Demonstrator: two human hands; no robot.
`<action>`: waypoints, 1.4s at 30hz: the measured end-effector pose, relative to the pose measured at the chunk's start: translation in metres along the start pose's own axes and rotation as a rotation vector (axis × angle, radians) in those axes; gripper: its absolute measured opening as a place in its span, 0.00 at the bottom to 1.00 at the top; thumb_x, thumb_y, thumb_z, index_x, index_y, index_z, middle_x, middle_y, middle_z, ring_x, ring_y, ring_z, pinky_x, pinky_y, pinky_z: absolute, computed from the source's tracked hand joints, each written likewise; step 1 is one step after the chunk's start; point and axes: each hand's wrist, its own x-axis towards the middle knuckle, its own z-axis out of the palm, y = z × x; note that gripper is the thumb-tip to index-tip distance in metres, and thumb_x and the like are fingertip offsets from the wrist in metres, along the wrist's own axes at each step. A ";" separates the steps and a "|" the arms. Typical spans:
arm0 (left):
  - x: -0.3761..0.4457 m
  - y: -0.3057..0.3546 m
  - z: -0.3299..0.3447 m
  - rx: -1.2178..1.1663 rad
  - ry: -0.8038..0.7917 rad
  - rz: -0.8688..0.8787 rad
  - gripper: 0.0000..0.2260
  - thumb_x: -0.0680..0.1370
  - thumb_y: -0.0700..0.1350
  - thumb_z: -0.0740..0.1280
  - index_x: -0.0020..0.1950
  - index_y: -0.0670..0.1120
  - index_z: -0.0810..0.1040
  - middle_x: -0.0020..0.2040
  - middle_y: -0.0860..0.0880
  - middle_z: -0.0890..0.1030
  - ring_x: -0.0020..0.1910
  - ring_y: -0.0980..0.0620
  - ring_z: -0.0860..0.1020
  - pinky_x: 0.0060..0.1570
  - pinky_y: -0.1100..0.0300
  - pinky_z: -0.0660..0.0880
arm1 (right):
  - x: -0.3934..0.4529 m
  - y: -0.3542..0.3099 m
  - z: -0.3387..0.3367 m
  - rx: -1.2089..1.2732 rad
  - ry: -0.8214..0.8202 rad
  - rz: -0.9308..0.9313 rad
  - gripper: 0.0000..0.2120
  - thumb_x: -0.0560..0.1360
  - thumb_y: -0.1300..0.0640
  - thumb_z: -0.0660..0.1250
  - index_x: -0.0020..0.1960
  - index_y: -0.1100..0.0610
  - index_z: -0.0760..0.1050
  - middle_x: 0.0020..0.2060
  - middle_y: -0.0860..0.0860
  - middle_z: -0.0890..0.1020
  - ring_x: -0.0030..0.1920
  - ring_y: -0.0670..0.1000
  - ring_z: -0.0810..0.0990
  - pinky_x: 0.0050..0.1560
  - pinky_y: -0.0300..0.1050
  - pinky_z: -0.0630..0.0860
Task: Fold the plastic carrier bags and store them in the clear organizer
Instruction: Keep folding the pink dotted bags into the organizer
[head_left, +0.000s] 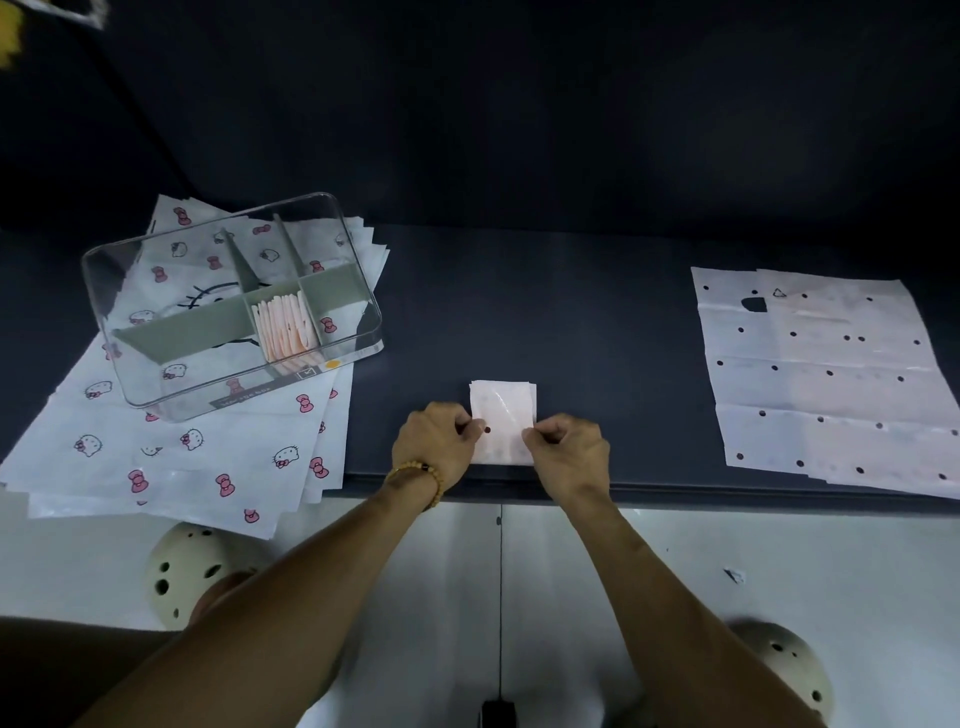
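At the worktop's (597, 312) near edge, the left hand (434, 449) and right hand (569, 454), fingers curled, each pinch a side of one folded dotted bag (504, 415). Farther left, one clear organizer (228, 306) holds folded bags (284, 325) in its middle compartment.

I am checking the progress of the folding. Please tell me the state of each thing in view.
left hand: pinches the folded bag's left edge
right hand: pinches its right edge
folded bag: small rectangle, flat on table
clear organizer: open, folded bags upright in middle compartment
dotted bags: unfolded, flat
cat-print bags: unfolded, under organizer
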 end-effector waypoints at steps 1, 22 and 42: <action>0.002 0.001 0.000 0.025 0.001 -0.003 0.12 0.77 0.54 0.65 0.44 0.47 0.80 0.42 0.49 0.82 0.41 0.50 0.79 0.41 0.59 0.75 | 0.002 0.000 0.000 -0.003 0.005 0.016 0.07 0.73 0.56 0.71 0.49 0.58 0.83 0.46 0.50 0.85 0.43 0.48 0.81 0.53 0.39 0.77; -0.005 0.001 0.017 0.446 0.132 0.577 0.12 0.78 0.47 0.63 0.56 0.44 0.80 0.58 0.46 0.77 0.55 0.44 0.73 0.53 0.50 0.73 | 0.002 0.023 -0.019 -0.477 0.227 -0.556 0.14 0.78 0.56 0.62 0.59 0.62 0.77 0.59 0.58 0.79 0.56 0.60 0.77 0.53 0.53 0.76; 0.030 0.007 0.040 0.463 -0.149 0.861 0.23 0.83 0.44 0.54 0.77 0.45 0.52 0.77 0.50 0.52 0.75 0.59 0.45 0.71 0.67 0.37 | -0.015 0.052 -0.002 -0.696 -0.087 -0.440 0.27 0.82 0.48 0.42 0.78 0.58 0.44 0.78 0.54 0.45 0.77 0.52 0.40 0.76 0.52 0.38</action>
